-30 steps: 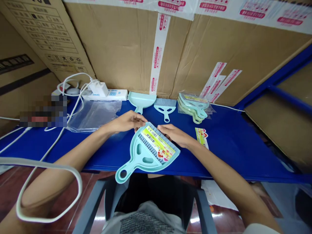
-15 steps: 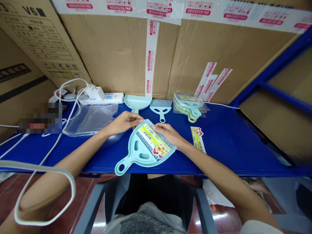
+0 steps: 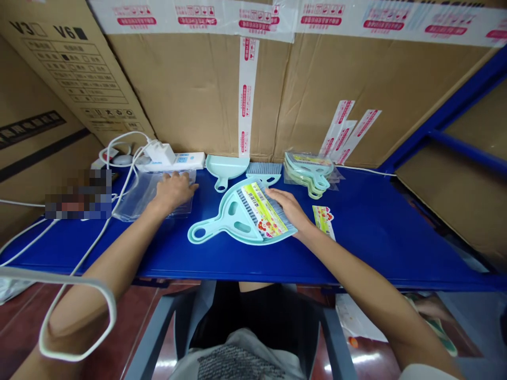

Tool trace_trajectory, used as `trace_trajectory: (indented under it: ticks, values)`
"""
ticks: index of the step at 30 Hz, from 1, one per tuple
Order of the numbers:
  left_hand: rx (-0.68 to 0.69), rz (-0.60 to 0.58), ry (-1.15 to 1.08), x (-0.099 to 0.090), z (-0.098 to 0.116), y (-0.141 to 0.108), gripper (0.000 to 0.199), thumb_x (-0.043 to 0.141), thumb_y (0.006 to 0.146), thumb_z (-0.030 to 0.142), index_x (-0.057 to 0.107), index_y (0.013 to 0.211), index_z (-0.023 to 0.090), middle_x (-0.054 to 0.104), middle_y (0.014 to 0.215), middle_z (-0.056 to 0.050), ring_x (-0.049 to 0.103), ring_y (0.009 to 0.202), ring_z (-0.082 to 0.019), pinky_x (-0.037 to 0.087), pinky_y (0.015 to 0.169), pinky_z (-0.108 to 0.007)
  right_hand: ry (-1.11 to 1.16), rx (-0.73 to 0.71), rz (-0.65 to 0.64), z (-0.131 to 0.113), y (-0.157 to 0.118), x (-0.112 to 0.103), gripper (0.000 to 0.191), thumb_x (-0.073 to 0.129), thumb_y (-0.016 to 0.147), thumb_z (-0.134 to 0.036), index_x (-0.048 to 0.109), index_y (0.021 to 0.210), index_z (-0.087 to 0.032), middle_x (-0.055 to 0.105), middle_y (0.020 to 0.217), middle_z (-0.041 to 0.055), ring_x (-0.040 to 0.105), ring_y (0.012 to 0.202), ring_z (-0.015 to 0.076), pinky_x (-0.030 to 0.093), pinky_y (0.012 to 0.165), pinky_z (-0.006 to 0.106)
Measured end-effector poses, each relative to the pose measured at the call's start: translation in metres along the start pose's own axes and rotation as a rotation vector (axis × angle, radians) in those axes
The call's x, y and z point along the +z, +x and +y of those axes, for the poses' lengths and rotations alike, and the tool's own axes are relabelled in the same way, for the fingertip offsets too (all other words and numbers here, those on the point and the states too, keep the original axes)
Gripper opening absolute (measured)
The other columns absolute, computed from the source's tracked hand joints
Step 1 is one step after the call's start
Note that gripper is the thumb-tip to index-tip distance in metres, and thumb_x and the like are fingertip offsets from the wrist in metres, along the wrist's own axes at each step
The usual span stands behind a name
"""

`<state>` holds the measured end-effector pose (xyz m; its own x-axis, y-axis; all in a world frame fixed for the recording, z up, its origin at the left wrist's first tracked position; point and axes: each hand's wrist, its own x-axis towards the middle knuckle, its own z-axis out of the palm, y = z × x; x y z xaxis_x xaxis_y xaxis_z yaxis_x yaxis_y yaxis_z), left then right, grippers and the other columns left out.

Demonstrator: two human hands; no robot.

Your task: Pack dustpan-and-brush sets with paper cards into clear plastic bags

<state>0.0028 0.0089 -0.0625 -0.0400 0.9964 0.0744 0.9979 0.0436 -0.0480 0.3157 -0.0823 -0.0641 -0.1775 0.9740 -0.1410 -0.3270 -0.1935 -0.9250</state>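
My right hand (image 3: 288,207) grips the wide edge of a light-blue dustpan (image 3: 222,224), held over the table with its handle toward the left. A matching brush (image 3: 241,219) with grey bristles lies inside it, and a yellow-green printed card (image 3: 264,214) rests across the bristles. On the left, my left hand (image 3: 174,189) lies on a stack of clear plastic bags (image 3: 138,198), palm down with the fingers somewhat spread.
Behind are another dustpan (image 3: 227,166), a brush (image 3: 264,170) and bagged sets (image 3: 311,171). A loose card (image 3: 324,219) lies right on the blue table (image 3: 372,227). A power strip (image 3: 190,160) and white cables (image 3: 113,211) occupy the left; cardboard (image 3: 198,89) stands behind.
My left hand has let go of the dustpan and moved left onto the plastic bags. The dustpan in my right hand has turned, its handle now pointing more directly left.
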Motion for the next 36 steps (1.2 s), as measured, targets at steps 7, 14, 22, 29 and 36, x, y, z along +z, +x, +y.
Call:
trace_trajectory:
  ticks: [7, 14, 22, 29, 36]
  values:
    - [-0.082, 0.063, -0.136, -0.022, -0.013, 0.002, 0.053, 0.045, 0.105, 0.052, 0.069, 0.139, 0.019, 0.074, 0.13, -0.022, 0.067, 0.121, -0.046, 0.053, 0.096, -0.056, 0.002, -0.103, 0.001, -0.007, 0.006, -0.01, 0.043, 0.1, 0.06, -0.039, 0.075, 0.089, -0.021, 0.081, 0.082, 0.0018, 0.075, 0.066, 0.0197, 0.059, 0.062, 0.029]
    - [-0.127, -0.191, -0.069, -0.013, -0.053, 0.021, 0.08, 0.069, 0.092, 0.061, 0.059, 0.14, -0.001, 0.06, 0.143, -0.038, 0.062, 0.129, -0.051, 0.052, 0.098, -0.054, -0.01, -0.2, 0.126, -0.019, 0.015, -0.02, 0.047, 0.1, 0.057, -0.039, 0.074, 0.092, -0.02, 0.082, 0.083, 0.003, 0.077, 0.069, 0.022, 0.063, 0.067, 0.033]
    - [-0.064, -0.02, -0.191, -0.022, -0.058, 0.025, 0.046, 0.063, 0.098, 0.04, 0.069, 0.133, 0.01, 0.076, 0.123, -0.019, 0.068, 0.114, -0.032, 0.048, 0.091, -0.034, -0.033, -0.27, 0.184, -0.027, 0.016, -0.027, 0.045, 0.096, 0.061, -0.038, 0.073, 0.096, -0.021, 0.083, 0.088, 0.0043, 0.08, 0.079, 0.0269, 0.065, 0.073, 0.04]
    - [0.396, 0.187, -0.726, -0.041, -0.023, -0.006, 0.036, 0.065, 0.1, 0.044, 0.077, 0.114, 0.014, 0.078, 0.098, -0.006, 0.067, 0.081, -0.019, 0.049, 0.076, -0.028, -0.06, -0.471, 0.308, -0.06, 0.018, -0.053, 0.043, 0.093, 0.061, -0.038, 0.072, 0.096, -0.023, 0.082, 0.091, 0.0042, 0.081, 0.093, 0.0302, 0.067, 0.081, 0.044]
    - [1.095, -0.096, -0.705, -0.02, 0.039, -0.039, 0.048, 0.072, 0.099, 0.052, 0.071, 0.138, 0.023, 0.073, 0.127, -0.011, 0.068, 0.115, -0.026, 0.052, 0.105, -0.042, -0.168, -0.463, 0.356, -0.077, 0.018, -0.076, 0.044, 0.095, 0.059, -0.037, 0.073, 0.094, -0.022, 0.081, 0.086, 0.0041, 0.08, 0.083, 0.0278, 0.067, 0.077, 0.042]
